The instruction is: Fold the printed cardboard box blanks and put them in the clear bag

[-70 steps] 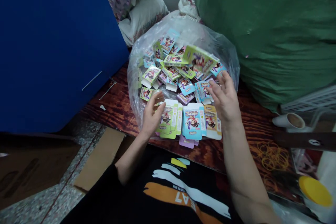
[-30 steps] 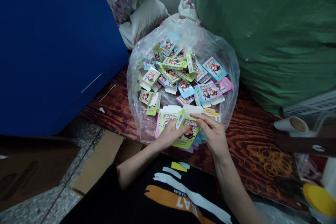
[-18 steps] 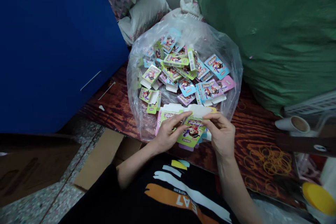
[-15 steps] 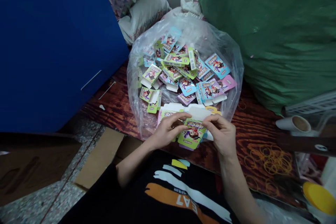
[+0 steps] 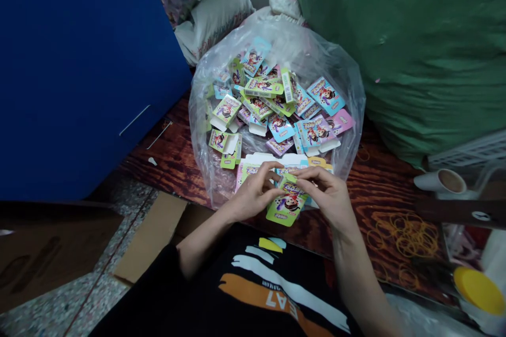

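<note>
Between my two hands is a small green card box point(image 5: 288, 206) with a cartoon figure on its front. My left hand point(image 5: 258, 192) grips its left edge between thumb and fingers. Closed on the upper right corner is my right hand point(image 5: 326, 192), its fingers bent over the top end. Just beyond my hands lie flat printed cartons point(image 5: 250, 168) in pink, blue and yellow, partly hidden by my fingers. Behind them a clear plastic bag point(image 5: 203, 116) spreads open, holding several folded boxes point(image 5: 263, 87) in green, blue and purple.
Everything rests on a dark red wood-grain table point(image 5: 174, 160). A blue panel point(image 5: 87, 79) stands at the left, a big green sack point(image 5: 411, 58) at the right. Rubber bands point(image 5: 415, 237), a paper cup point(image 5: 443, 181) and a yellow lid point(image 5: 478, 289) are on the right. Cardboard point(image 5: 152, 237) lies lower left.
The white top flap of the green box, which stood up before, is now folded down out of sight. My right hand has shifted slightly left, over the top end.
</note>
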{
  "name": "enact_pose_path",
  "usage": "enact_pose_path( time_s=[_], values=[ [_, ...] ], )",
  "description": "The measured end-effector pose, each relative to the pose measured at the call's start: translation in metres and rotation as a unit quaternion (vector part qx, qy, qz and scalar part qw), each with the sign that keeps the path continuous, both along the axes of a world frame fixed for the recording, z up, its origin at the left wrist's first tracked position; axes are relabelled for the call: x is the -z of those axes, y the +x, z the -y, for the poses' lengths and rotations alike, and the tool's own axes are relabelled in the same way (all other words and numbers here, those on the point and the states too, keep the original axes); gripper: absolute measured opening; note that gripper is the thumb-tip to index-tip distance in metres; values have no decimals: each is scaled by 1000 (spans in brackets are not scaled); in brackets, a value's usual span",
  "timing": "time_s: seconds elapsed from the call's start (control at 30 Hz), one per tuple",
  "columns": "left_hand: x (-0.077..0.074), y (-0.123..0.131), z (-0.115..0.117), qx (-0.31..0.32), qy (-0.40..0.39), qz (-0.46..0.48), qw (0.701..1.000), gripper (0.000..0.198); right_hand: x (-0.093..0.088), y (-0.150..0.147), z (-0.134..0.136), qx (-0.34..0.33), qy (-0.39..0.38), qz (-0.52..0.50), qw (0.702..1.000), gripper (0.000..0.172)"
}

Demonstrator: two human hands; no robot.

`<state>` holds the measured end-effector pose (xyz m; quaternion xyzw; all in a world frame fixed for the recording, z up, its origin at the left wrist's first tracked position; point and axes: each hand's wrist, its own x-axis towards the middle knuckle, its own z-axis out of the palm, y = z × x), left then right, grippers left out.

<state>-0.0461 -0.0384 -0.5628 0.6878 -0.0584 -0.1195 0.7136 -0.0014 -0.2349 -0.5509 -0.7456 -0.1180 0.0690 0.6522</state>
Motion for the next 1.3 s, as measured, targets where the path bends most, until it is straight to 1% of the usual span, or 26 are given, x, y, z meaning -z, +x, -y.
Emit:
enact_pose_path(
  time_s=[0.1,0.17,0.27,0.37,0.47,0.53,0.63,0.77,0.83,0.93,1.0,1.1,1.2,1.3],
  values=[
    [0,1,-1,14,24,22,999,49,4,1,-1,34,-7,-36,999,16],
    [0,1,-1,23,30,24,999,53,3,2,0,41,-8,-47,998,18],
    [2,1,-1,33,36,18,999,57,0,4,3,7,-19,-40,999,18],
    [6,0,-1,34,34,7,999,58,-4,4,8,-33,-32,-17,999,13],
    [9,0,0,20,21,0,1000,58,-2,-1,12,-39,-45,13,998,9],
    [10,0,0,12,14,-3,1000,57,2,-8,13,-28,-42,29,998,12],
    [10,0,-1,17,6,-15,1000,58,12,-20,12,4,-12,17,1000,17],
    [8,0,0,37,11,-12,999,60,24,-29,13,53,85,-75,992,11],
    [6,1,-1,56,29,-1,998,58,24,-27,17,52,96,-115,987,18],
    [3,2,-3,86,61,15,994,53,18,-22,25,20,41,-136,990,25],
    [3,3,-5,96,66,22,993,49,13,-19,29,10,1,-132,991,26],
    [4,3,-7,99,48,19,994,47,8,-19,29,21,-37,-101,994,25],
    [5,3,-6,96,20,2,995,48,6,-20,25,40,-55,-61,996,24],
    [6,2,-4,87,4,-27,996,50,4,-22,24,38,-75,-29,996,19]
  ],
)
